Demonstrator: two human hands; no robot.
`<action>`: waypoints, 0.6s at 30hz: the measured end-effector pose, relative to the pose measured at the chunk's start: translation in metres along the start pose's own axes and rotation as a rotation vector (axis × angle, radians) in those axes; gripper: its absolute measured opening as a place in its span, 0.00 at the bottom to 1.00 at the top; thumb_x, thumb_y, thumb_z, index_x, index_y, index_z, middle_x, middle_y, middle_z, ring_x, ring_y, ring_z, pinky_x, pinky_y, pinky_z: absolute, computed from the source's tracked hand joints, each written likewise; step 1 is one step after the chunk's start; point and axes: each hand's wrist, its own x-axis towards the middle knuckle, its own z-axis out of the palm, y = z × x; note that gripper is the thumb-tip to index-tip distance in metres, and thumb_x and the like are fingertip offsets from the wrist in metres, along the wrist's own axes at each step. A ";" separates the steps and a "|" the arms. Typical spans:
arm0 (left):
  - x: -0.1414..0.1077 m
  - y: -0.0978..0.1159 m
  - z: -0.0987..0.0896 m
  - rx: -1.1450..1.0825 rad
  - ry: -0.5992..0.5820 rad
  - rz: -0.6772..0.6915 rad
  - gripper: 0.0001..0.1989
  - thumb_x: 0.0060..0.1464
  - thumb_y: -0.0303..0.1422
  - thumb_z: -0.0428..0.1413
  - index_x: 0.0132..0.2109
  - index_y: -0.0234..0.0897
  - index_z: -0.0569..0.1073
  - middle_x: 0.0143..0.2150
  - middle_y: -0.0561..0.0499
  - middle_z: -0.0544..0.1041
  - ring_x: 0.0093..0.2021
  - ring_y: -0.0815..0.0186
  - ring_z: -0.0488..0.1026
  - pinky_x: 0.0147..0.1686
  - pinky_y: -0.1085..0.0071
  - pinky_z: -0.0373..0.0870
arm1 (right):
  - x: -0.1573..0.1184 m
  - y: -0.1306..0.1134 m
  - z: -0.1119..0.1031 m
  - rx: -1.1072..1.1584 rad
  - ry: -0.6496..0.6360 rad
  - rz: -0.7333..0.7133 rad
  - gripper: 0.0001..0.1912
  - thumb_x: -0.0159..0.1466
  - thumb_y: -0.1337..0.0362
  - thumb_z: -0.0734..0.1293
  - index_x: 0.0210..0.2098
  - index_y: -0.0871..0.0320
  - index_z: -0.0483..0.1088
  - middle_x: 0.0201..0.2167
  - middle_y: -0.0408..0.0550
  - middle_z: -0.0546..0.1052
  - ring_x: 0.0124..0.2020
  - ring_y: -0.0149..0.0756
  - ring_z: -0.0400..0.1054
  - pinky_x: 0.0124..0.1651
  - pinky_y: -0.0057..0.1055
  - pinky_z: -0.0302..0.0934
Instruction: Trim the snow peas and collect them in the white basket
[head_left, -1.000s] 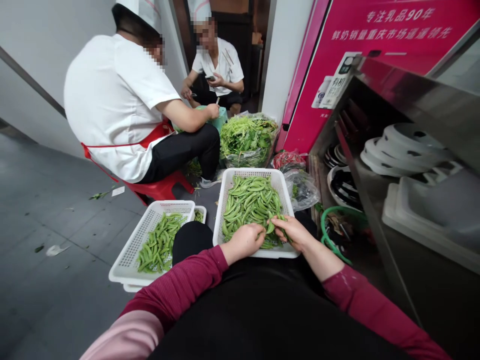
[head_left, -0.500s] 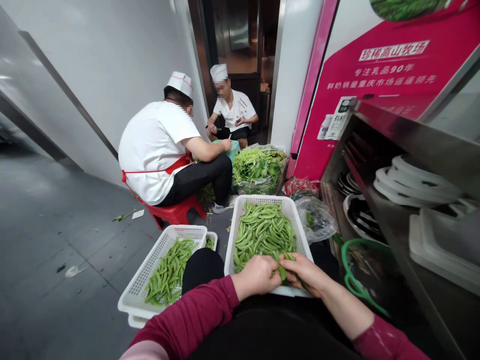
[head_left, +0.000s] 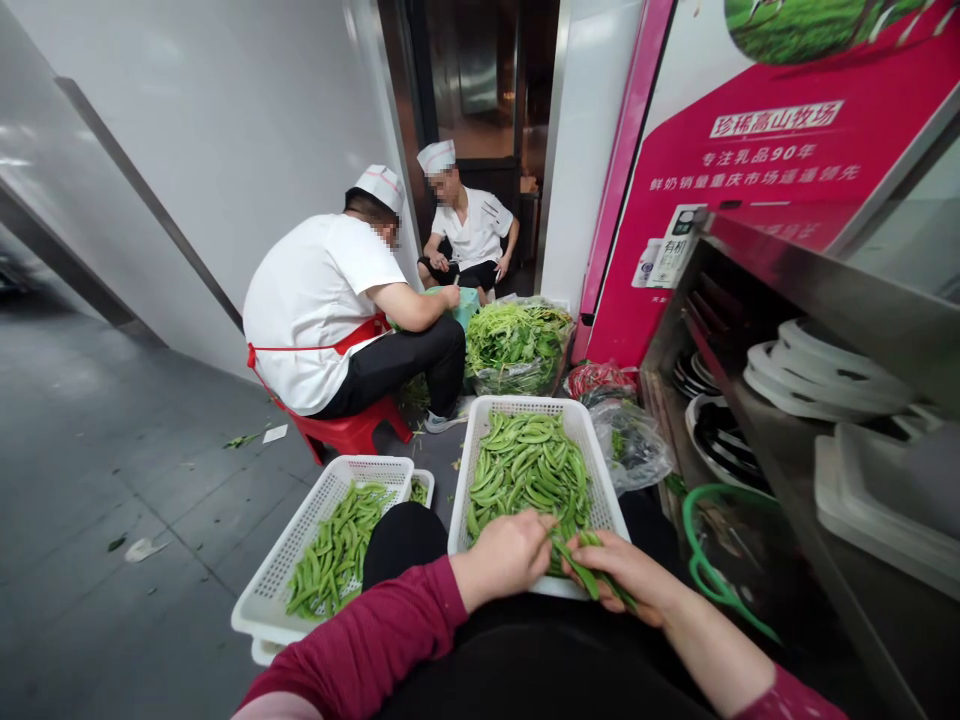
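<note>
A white perforated basket [head_left: 598,455] of green pea pods [head_left: 529,465] rests at my lap. My left hand [head_left: 510,555] is over its near left part, thumb and fingers pinched together; what they hold, if anything, is hidden. Just to the right, my right hand [head_left: 626,578] is closed around several pea pods [head_left: 581,572], which stick out between the fingers toward my left hand. The two hands are slightly apart. Left of my knee, a second white basket [head_left: 264,592] holds more pea pods [head_left: 341,550].
A person on a red stool [head_left: 352,430] and another by the doorway sit ahead, beside a heap of leafy greens [head_left: 517,335]. At right stand a metal shelf [head_left: 787,440] with white dishes and a green-rimmed basket [head_left: 694,560]. A clear plastic bag [head_left: 637,445] lies near the basket.
My hands have drawn slightly apart, and the pods in my right hand show more. The far person's hand has moved down to the knee. The view has tilted slightly.
</note>
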 end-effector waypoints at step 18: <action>-0.004 0.000 -0.007 -1.101 -0.506 -0.070 0.11 0.52 0.35 0.45 0.28 0.34 0.66 0.20 0.56 0.64 0.16 0.77 0.57 0.18 0.79 0.55 | -0.020 -0.020 0.016 -0.746 -0.152 -0.156 0.13 0.58 0.62 0.59 0.26 0.60 0.72 0.17 0.41 0.70 0.17 0.24 0.59 0.21 0.21 0.52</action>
